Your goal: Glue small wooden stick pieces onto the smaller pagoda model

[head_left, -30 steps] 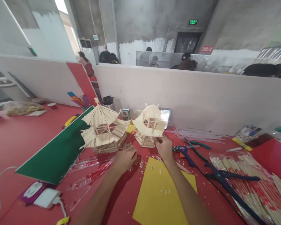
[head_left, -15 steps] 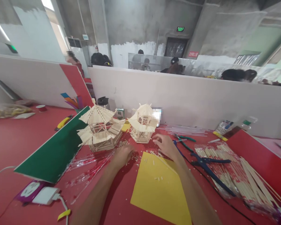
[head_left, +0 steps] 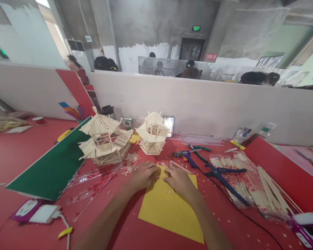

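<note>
My left hand (head_left: 145,176), fingers curled down, rests at the far left part of a yellow sheet (head_left: 169,217). Close beside it, my right hand (head_left: 179,180) bends its fingers and thumb over the sheet's far edge. Whatever the fingertips of either hand hold is too small or hidden to make out. Short cut stick pieces (head_left: 169,191) lie on the sheet between my wrists. Just beyond my hands stands a small stick pavilion (head_left: 153,135), and a larger stick pavilion (head_left: 105,139) is to its left. Neither pavilion is touched.
On the right lie a glue gun (head_left: 186,156), green-handled pliers (head_left: 199,149), large blue-handled cutters (head_left: 228,180) and bagged sticks (head_left: 240,173). Clear glue sticks (head_left: 200,140) lie behind them. A green board (head_left: 52,163) leans at left, near a power strip (head_left: 24,210). A white partition (head_left: 198,104) bounds the back.
Both hands have come closer together over the sheet's far edge; my right hand has drawn back from beside the small pavilion. The glue gun, hidden before, now shows. The view has shifted slightly.
</note>
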### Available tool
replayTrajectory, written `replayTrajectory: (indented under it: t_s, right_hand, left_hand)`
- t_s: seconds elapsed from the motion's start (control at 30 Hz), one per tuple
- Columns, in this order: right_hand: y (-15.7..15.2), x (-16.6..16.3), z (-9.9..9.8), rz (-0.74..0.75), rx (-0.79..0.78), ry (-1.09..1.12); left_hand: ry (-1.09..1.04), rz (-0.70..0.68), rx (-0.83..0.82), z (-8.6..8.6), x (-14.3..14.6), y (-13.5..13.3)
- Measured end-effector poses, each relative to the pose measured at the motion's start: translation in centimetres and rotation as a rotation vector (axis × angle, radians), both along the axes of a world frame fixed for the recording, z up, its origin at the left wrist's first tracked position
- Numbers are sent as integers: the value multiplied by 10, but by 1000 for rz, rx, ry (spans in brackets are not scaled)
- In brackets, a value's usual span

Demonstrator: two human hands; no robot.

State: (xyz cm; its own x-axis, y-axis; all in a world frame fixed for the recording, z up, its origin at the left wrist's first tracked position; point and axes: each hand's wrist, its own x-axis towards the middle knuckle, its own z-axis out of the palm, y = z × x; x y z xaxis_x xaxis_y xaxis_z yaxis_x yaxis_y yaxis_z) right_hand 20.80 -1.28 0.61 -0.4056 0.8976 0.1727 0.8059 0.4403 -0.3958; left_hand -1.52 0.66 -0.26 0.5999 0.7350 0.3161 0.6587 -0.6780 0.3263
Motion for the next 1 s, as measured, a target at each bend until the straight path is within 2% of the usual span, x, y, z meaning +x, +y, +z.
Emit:
replayTrajectory:
  t_s: [0.23, 0.53, 0.73, 0.9, 1.0]
  right_hand:
    - [2, 3, -3, -2, -4, -16]
    - [-5, 12, 12, 21, -23, 28]
    - [-12, 30, 25, 88, -113, 25]
    - [-12, 27, 22, 77, -109, 12]
    - [-13, 26, 20, 74, -87, 27]
  left_hand:
    - [77, -12, 8, -3, 6, 3]
    - [36, -64, 63, -2, 13, -2]
    - [18, -186, 58, 5, 10, -5]
    - [45, -340, 69, 10, 25, -21]
    - [56, -357, 74, 8, 35, -30]
